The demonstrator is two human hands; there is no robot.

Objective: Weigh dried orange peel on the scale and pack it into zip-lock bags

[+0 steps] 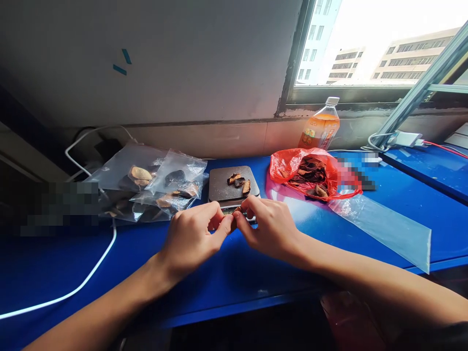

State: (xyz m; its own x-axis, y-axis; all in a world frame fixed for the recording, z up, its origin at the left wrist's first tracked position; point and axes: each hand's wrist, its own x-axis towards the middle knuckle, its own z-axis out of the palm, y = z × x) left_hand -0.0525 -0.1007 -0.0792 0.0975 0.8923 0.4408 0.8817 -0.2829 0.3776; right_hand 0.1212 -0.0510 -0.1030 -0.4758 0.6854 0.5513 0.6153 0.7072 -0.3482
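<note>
My left hand (195, 236) and my right hand (270, 229) meet at the front edge of a small kitchen scale (218, 189). Thumbs and forefingers of both are pinched on a small brown dried slice (237, 211), mostly hidden by the fingers. On the scale's grey platform lie several dark-edged dried pieces (239, 183). My hands partly cover its display. To the right, a crumpled red plastic bag (283, 158) stands open with many dark dried slices (310, 170) inside.
Clear zip bags (175, 183) holding dried pieces lie left of the scale on the blue table (226, 273). A white cable (97, 268) runs along the left. Behind the red bag stands a bottle of orange drink (321, 126). A flat clear bag (391, 231) reaches the right front edge.
</note>
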